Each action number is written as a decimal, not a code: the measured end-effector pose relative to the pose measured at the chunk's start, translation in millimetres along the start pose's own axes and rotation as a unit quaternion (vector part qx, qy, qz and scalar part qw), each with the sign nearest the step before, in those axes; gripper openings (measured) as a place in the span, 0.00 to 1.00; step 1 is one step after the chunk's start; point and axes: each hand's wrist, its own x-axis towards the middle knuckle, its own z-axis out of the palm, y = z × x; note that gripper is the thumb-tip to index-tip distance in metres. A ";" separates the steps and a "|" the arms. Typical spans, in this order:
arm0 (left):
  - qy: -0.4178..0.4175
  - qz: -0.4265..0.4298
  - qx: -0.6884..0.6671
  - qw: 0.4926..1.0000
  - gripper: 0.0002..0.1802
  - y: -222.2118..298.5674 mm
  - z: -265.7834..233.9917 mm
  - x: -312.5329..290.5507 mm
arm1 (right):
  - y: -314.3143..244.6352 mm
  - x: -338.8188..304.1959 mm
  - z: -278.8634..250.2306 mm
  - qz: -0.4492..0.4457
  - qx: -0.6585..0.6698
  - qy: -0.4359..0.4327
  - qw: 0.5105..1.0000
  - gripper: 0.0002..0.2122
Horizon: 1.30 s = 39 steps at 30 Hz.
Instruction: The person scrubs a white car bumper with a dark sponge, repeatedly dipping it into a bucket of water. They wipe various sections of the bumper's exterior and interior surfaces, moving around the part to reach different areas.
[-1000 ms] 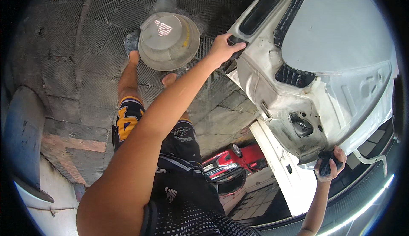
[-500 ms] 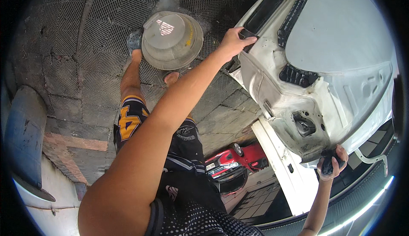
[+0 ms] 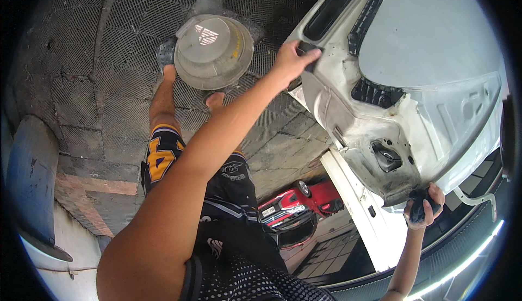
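A bare car body shell point(image 3: 375, 127), white and pale grey with scuffed patches, fills the right side. My left hand point(image 3: 291, 64) is closed around a dark flat pad point(image 3: 309, 51) and presses it on the shell's near edge, just below a long dark opening point(image 3: 330, 13). The pad's underside is hidden against the metal. Lower right, my right hand point(image 3: 423, 209) is closed on a crumpled black cloth point(image 3: 418, 204), next to the shell's bottom corner. Whether that cloth touches the metal I cannot tell.
An upturned grey tub point(image 3: 215, 51) stands on the ribbed floor mats beside my feet. Farther left is a blue drum point(image 3: 32, 165). A red car point(image 3: 299, 208) and a white panel point(image 3: 364, 214) are beyond my legs. A curved metal bracket point(image 3: 481, 197) juts out beside my right hand.
My left hand and the pad have slid slightly down along the shell's edge. My right hand keeps its hold on the black cloth. The whole view has shifted a little.
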 end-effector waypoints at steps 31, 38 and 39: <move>-0.046 0.161 0.062 0.984 0.27 51.8 65.7 117.2 | -4.0 4.7 -2.4 0.016 -0.019 0.013 1.000 0.28; 0.046 0.130 0.041 0.990 0.23 5.9 47.5 48.0 | -4.5 5.8 -6.8 0.008 -0.016 -0.017 1.000 0.27; 0.056 0.115 -0.017 0.992 0.24 12.0 54.8 58.6 | -1.2 5.8 -7.5 0.000 -0.015 -0.020 1.000 0.25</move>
